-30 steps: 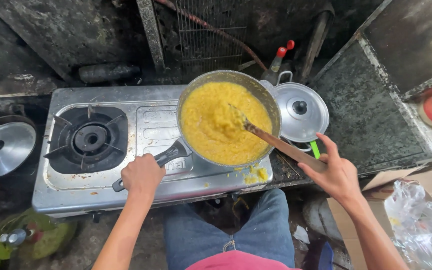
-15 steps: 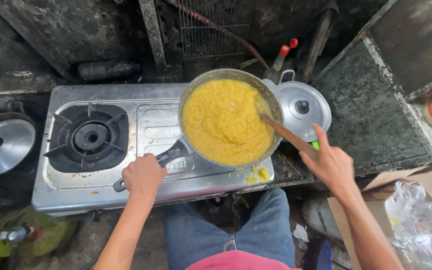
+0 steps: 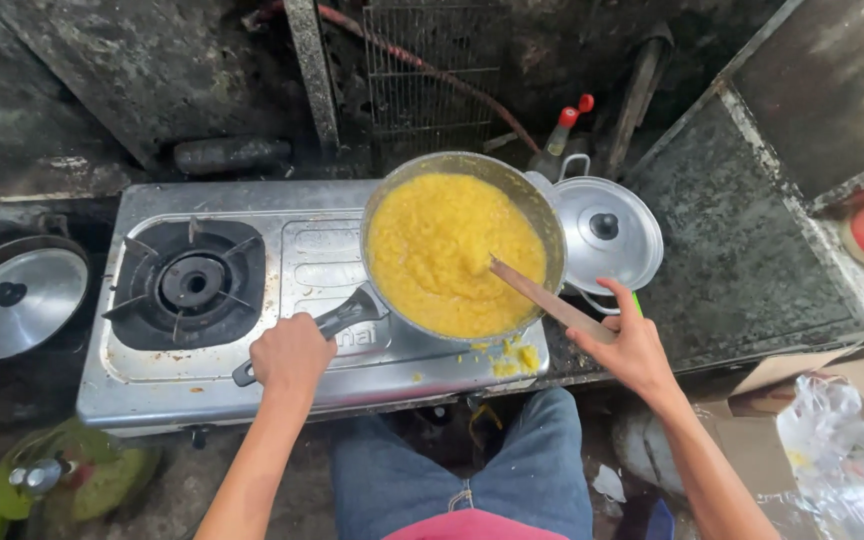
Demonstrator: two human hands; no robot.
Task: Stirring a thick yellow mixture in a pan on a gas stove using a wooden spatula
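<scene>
Gripping the black pan handle [image 3: 337, 322] in your closed left hand [image 3: 292, 355], you steady the pan [image 3: 464, 250] of yellow mash on the stove's [image 3: 152, 380] right burner; your right hand [image 3: 632, 345] clasps the wooden spatula [image 3: 550, 300], its tip in the mash.

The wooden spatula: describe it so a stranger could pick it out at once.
Start at the steel two-burner gas stove; on its right side sits a pan of yellow mash. The wooden spatula slants from the mash over the pan's right rim into the right hand. It is the only flat, light brown stick; the pan's black handle points left.
</scene>
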